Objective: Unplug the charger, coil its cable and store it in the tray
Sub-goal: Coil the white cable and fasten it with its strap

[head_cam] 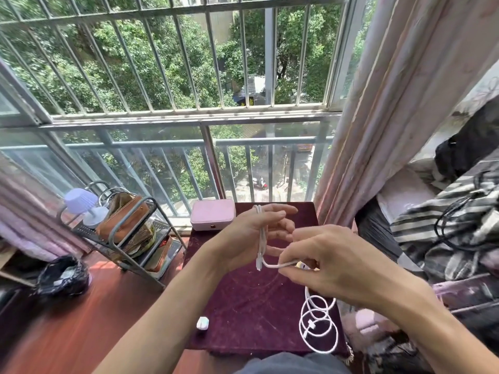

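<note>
A white charging cable [261, 238] is wound around the spread fingers of my left hand [251, 233], and its plug end hangs down below the palm. My right hand [329, 260] pinches the cable strand just right of that plug. The rest of the cable [318, 319] lies in loose loops on the maroon table [243, 306] at the front right. A small white charger block [202, 323] sits near the table's front left edge. A pink box [212, 214] stands at the table's far left corner.
A metal wire rack [129, 233] with a brown pouch and a lilac lamp [81, 201] stands left of the table. A black bin [62, 276] sits on the red floor. Pink curtains [378, 130] and a cluttered bed with black cords [459, 225] are on the right. A barred window is ahead.
</note>
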